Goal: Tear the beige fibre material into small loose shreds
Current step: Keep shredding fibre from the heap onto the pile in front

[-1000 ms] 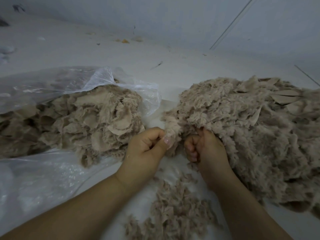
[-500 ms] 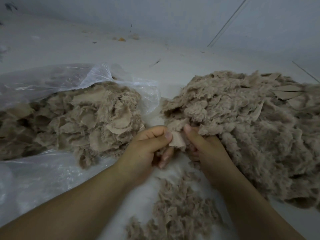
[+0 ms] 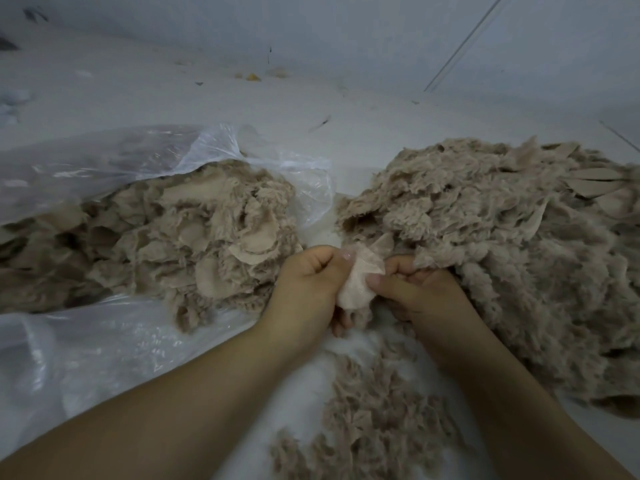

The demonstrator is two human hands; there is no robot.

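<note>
A small beige fibre piece with a smooth woven backing is held between both hands in the middle of the view. My left hand pinches its left edge with curled fingers. My right hand pinches its right edge, thumb on top. A big heap of beige fibre material lies to the right, touching my right hand. A second heap of fibre pieces lies to the left inside a clear plastic bag. Small loose shreds lie on the white surface below my hands.
The white floor stretches back to a pale wall, with a few bits of debris, one yellow. The plastic bag's lower flap spreads over the floor at the left.
Both hands pulled a piece out of the right heap's edge. They now hold it free between them, turned so its smooth backing faces up.
</note>
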